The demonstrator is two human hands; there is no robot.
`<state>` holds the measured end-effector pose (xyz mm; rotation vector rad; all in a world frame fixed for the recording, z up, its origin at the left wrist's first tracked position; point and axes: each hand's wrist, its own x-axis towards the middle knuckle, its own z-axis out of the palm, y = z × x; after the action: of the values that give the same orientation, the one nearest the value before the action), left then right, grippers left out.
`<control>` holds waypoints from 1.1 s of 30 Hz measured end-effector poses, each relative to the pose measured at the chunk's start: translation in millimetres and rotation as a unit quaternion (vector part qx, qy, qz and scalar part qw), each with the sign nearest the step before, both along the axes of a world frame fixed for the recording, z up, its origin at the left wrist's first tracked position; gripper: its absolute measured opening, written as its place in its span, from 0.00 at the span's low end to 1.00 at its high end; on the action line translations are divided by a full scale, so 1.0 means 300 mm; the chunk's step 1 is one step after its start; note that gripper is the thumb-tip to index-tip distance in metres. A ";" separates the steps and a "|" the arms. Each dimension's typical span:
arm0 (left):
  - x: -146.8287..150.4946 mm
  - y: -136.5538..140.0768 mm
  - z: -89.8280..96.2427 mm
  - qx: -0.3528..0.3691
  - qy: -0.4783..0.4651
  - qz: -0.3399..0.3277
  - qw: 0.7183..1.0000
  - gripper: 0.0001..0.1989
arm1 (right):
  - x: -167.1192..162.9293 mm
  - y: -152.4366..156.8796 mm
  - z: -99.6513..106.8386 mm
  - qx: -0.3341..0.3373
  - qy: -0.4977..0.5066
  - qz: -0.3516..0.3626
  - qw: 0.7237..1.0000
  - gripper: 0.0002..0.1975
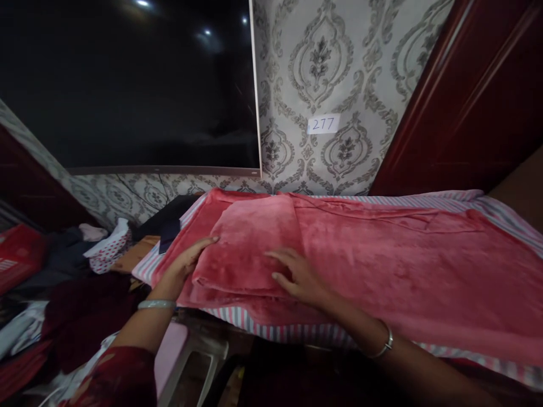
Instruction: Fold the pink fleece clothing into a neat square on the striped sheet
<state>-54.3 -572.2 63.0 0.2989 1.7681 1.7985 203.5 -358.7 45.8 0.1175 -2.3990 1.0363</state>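
Note:
A pink plush blanket (382, 271) lies spread over a striped cloth (297, 333). Its left part is folded over into a thick, roughly square layer (258, 232). Along the left edge of that fold rests my left hand (193, 257), fingers stretched out and some of them hidden. My right hand (297, 277) is over the front right part of the fold, thumb and fingers apart, touching or just above the plush. Neither hand grips anything that I can see.
Behind stands a large dark television (127, 85) against patterned wallpaper bearing a paper marked 277 (323, 124). Piled clothes (85, 316) and a red bag (21, 254) lie to the left. A pale plastic stool (172, 350) is below the front edge.

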 end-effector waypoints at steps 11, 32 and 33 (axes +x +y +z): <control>0.107 -0.098 -0.015 0.050 -0.089 -0.022 0.995 0.15 | -0.149 -0.185 0.027 0.077 -0.075 0.077 0.991 0.43; 0.181 -0.003 -0.010 0.039 0.144 -0.044 0.988 0.28 | -0.229 -0.132 0.056 0.000 0.048 0.003 0.999 0.48; 0.159 0.001 -0.036 0.010 0.223 -0.028 0.974 0.30 | -0.219 -0.111 0.071 -0.011 0.057 0.006 0.998 0.47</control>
<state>-6.6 -572.1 52.1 0.8070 2.0142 1.8074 137.9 -392.0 67.2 0.1788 -2.2869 1.0340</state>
